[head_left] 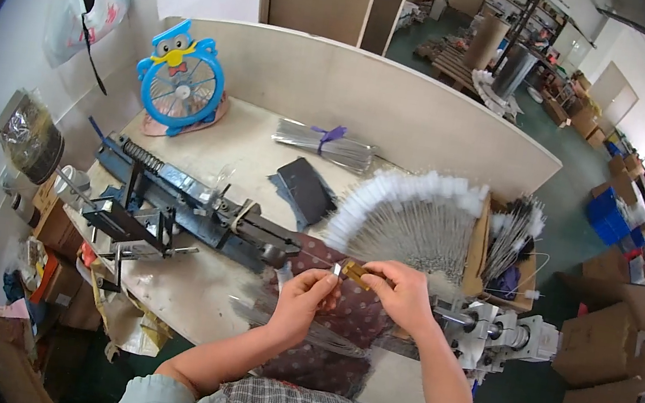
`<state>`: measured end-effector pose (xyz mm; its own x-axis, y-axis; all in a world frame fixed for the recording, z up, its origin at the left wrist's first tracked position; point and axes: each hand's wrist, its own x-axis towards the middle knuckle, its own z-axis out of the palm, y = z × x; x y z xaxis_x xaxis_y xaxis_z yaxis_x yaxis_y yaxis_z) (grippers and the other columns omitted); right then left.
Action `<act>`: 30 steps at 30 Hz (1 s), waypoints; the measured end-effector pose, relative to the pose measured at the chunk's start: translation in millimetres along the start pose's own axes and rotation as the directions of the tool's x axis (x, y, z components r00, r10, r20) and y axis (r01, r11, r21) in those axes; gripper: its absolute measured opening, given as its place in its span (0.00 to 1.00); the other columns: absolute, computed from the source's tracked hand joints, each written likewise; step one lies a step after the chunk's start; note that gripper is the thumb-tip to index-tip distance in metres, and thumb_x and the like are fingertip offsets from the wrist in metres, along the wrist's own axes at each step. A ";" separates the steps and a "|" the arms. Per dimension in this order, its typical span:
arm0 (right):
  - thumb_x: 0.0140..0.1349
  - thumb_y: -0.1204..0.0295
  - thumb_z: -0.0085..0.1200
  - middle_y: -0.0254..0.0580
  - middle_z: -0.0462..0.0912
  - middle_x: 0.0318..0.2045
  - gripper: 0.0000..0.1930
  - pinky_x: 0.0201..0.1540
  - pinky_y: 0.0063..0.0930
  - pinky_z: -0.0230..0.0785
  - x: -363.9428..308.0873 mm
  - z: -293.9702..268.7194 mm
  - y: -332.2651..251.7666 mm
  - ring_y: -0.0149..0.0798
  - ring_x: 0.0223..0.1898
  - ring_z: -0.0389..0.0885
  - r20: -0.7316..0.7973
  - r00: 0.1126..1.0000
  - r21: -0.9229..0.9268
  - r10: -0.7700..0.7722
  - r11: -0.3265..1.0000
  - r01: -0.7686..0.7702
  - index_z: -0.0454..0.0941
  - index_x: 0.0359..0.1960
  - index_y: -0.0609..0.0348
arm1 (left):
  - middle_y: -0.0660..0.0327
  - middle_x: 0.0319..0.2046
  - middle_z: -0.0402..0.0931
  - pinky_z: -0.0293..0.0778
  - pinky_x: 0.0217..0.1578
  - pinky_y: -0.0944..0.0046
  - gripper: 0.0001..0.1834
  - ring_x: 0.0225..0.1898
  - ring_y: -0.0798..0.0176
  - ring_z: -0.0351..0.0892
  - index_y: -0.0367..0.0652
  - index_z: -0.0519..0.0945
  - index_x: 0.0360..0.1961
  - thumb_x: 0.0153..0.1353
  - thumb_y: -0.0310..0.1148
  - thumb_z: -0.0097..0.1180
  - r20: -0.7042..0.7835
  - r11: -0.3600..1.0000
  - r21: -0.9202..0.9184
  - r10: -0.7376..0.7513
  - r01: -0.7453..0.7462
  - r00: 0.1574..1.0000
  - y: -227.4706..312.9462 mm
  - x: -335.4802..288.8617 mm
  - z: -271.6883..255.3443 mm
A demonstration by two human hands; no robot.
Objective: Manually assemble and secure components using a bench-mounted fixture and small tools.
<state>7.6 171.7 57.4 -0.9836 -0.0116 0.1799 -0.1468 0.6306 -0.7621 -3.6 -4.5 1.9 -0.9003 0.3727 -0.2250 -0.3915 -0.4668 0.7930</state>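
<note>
Over a dark dotted cloth (342, 319), both of my hands work close together. My left hand (299, 305) is closed in a pinch on a small whitish piece (336, 270); its exact kind is too small to make out. Just to the right, my right hand (402, 295) has its fingers closed around a yellow-brown tool (357, 274), whose tip points at the left hand. A bundle of thin metal wires (327, 337) lies on the cloth below my hands. Beyond them, many thin wire stems with white heads (412, 215) spread in a fan.
A long dark metal machine (196, 212) stretches across the table's left side. At the right edge sits a silver machine (499, 332). A cardboard box (480, 254) holds more wire stems. Farther back are a tied wire bundle (324, 145), dark cloth pieces (303, 190) and a blue fan (182, 85).
</note>
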 end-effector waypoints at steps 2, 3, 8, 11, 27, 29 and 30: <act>0.52 0.71 0.57 0.44 0.79 0.27 0.10 0.32 0.27 0.68 -6.1 -5.5 2.3 0.40 0.28 0.77 0.007 1.000 0.034 0.030 0.999 -0.030 0.78 0.36 0.61 | 0.64 0.24 0.73 0.65 0.26 0.72 0.09 0.24 0.72 0.68 0.37 0.75 0.34 0.62 0.33 0.50 0.006 0.999 0.036 0.018 -0.019 1.000 -8.4 5.7 2.4; 0.52 0.71 0.57 0.44 0.79 0.27 0.10 0.32 0.27 0.68 -6.5 -8.4 4.8 0.40 0.28 0.77 0.002 0.999 0.036 0.032 0.999 -0.032 0.78 0.36 0.61 | 0.64 0.24 0.72 0.64 0.26 0.72 0.08 0.23 0.72 0.67 0.37 0.75 0.34 0.62 0.33 0.50 0.002 0.997 0.068 0.040 -0.040 0.999 -11.9 8.2 3.4; 0.55 0.70 0.57 0.39 0.81 0.29 0.11 0.35 0.22 0.67 -5.3 -7.6 27.5 0.30 0.30 0.77 0.138 0.966 0.290 0.218 0.924 -0.250 0.78 0.38 0.60 | 0.65 0.24 0.72 0.63 0.25 0.74 0.08 0.23 0.74 0.66 0.36 0.75 0.33 0.62 0.32 0.50 0.020 0.981 0.175 0.076 -0.078 0.997 -22.5 15.7 11.7; 0.55 0.72 0.57 0.36 0.81 0.30 0.09 0.32 0.20 0.67 -8.0 -10.1 30.8 0.25 0.29 0.75 0.173 0.964 0.492 0.200 0.831 -0.261 0.79 0.36 0.64 | 0.66 0.22 0.72 0.64 0.26 0.75 0.08 0.23 0.75 0.67 0.36 0.76 0.32 0.61 0.31 0.50 0.037 0.968 0.234 0.086 -0.092 0.996 -23.8 18.9 17.4; 0.51 0.68 0.56 0.39 0.78 0.24 0.08 0.33 0.33 0.66 33.9 40.4 -12.1 0.42 0.31 0.74 0.021 0.981 -0.257 -0.195 0.947 0.194 0.80 0.29 0.58 | 0.65 0.25 0.72 0.67 0.25 0.73 0.09 0.23 0.73 0.69 0.39 0.72 0.34 0.63 0.35 0.49 -0.174 0.995 -0.086 -0.072 0.057 0.982 8.7 7.2 -5.7; 0.51 0.67 0.56 0.39 0.78 0.24 0.09 0.33 0.33 0.67 32.6 36.8 -15.2 0.43 0.31 0.75 0.047 0.991 -0.214 -0.123 0.968 0.130 0.81 0.30 0.58 | 0.64 0.24 0.72 0.67 0.25 0.73 0.10 0.23 0.73 0.69 0.39 0.72 0.34 0.63 0.36 0.49 -0.167 0.995 -0.070 -0.082 0.072 0.983 9.0 5.8 -6.7; 0.51 0.66 0.55 0.40 0.78 0.25 0.10 0.33 0.33 0.67 33.7 36.3 -15.0 0.43 0.31 0.75 0.079 0.996 -0.165 -0.051 0.984 0.064 0.81 0.31 0.58 | 0.64 0.24 0.72 0.67 0.26 0.74 0.10 0.23 0.73 0.69 0.39 0.72 0.33 0.63 0.36 0.48 -0.168 0.999 -0.021 -0.051 0.048 0.984 7.8 5.8 -8.6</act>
<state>-27.2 133.7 52.3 -0.9800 -0.1053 0.1689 -0.1900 0.7481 -0.6358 -13.5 -12.9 1.9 -0.8984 0.2558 -0.3569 -0.4380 -0.4651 0.7693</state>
